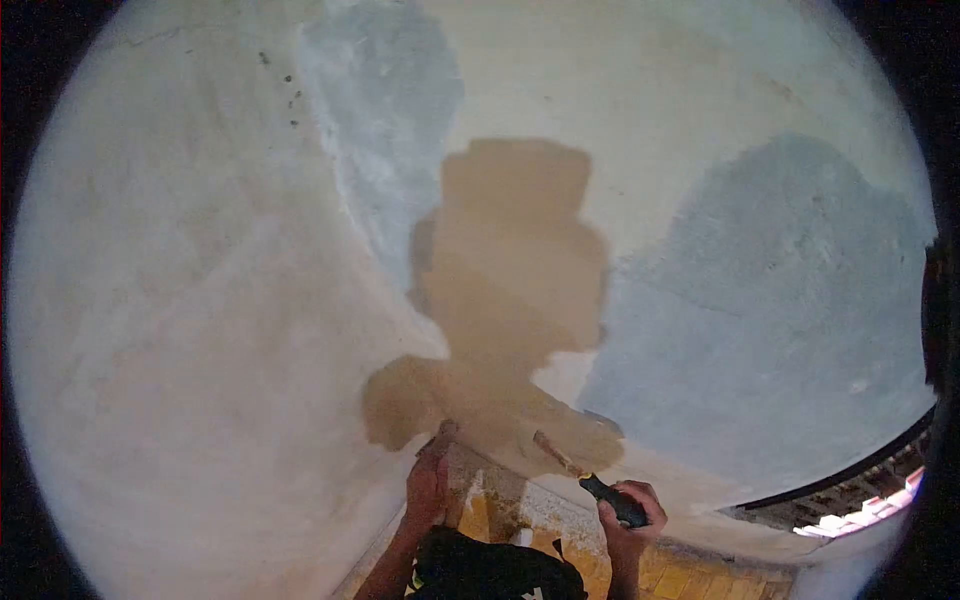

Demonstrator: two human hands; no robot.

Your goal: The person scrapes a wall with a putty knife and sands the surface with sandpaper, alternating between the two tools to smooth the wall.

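Observation:
In my right hand (632, 512), closed around its black handle with a yellow collar, is a putty knife (606, 494). Its narrow, rust-stained blade points up and left toward the wall, the tip overlapping the shadowed plaster. My left hand (428, 492) is raised at the wall corner, left of the knife, its fingers drawn together and pointing up. A dark edge shows beside those shaded fingertips; I cannot tell what they hold. Between and above both hands, the pale wall (520, 380) carries the shadow of a head and arms.
Grey patches (780, 250) mark the wall at right and upper middle. A corner line runs down to my left hand. Below lie yellowish tiles (680, 575) and a crumbly, stained strip at the wall's foot. A dark-edged opening (860, 490) curves along the lower right.

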